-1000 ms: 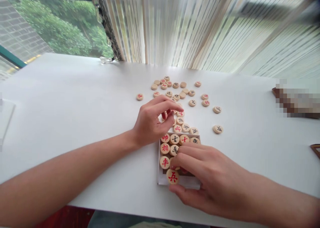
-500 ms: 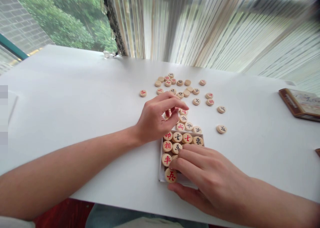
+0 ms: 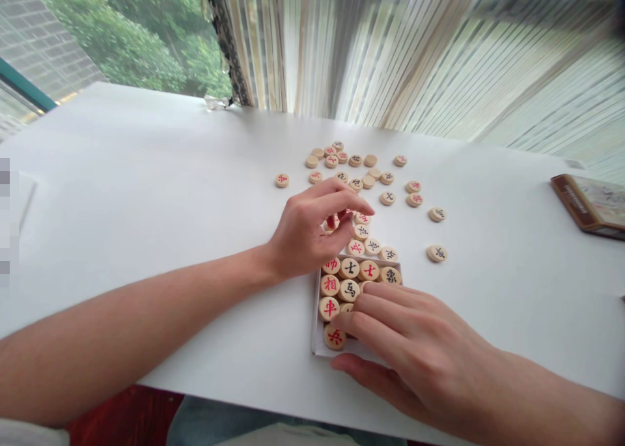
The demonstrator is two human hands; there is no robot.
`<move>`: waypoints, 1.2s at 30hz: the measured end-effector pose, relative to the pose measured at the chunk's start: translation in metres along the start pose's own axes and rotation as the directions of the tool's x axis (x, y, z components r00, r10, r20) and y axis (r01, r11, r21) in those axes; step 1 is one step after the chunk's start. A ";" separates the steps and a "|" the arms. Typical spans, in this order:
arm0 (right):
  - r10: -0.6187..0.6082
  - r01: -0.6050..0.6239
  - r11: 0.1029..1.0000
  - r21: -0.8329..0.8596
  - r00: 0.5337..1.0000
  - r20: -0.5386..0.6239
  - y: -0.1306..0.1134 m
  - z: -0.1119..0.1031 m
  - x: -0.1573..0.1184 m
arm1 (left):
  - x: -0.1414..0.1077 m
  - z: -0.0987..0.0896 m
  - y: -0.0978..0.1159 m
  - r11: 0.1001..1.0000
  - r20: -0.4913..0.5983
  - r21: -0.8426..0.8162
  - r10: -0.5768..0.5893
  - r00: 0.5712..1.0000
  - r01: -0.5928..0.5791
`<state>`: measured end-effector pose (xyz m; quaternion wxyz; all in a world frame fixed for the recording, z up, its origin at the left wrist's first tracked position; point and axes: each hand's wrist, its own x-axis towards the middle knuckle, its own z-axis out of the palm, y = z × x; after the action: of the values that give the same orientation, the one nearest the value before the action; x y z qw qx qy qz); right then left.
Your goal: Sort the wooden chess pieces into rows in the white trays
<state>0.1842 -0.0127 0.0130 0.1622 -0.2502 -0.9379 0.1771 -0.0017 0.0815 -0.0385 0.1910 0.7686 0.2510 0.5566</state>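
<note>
four red-marked discs point(image 3: 330, 285) in one box's point(image 3: 316, 329) left column, right hand point(image 3: 415, 342) above, left hand point(image 3: 312, 228) near, both parted

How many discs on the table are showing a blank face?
5 visible: a back pair at left, a lone blank disc to their right, and a close pair nearer. The left hand may hide more.

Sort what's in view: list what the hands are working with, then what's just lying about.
In the work:
- right hand, fingers by a red-marked piece
- white tray holding that piece and others
- left hand, over loose round pieces

Just lying about:
- brown printed box at the right
- clear object at the far edge, too blurred to name
</note>
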 end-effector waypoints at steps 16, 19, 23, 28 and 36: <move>-0.135 0.156 0.978 -0.136 0.979 0.156 -0.003 -0.005 -0.003 | 0.000 0.001 -0.001 1.000 0.016 -0.003 0.006 1.000 -0.006; -0.129 0.156 0.976 -0.154 0.977 0.171 -0.003 -0.006 -0.003 | 0.000 0.001 -0.001 1.000 0.019 0.001 0.002 1.000 -0.002; -0.145 0.176 0.969 -0.174 0.973 0.180 -0.002 -0.006 -0.002 | 0.000 0.000 -0.001 1.000 0.020 0.005 0.005 1.000 -0.006; -0.158 0.191 0.967 -0.171 0.969 0.189 -0.003 -0.006 -0.002 | 0.000 0.000 -0.001 1.000 0.024 -0.001 -0.006 1.000 0.006; -0.129 0.159 0.974 -0.159 0.975 0.183 -0.002 -0.008 0.001 | 0.002 -0.002 0.004 1.000 0.020 0.012 -0.012 1.000 0.011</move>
<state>0.1856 -0.0116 0.0213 0.0709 -0.1783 -0.9759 0.1037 -0.0024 0.0796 -0.0342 0.1920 0.7738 0.2569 0.5462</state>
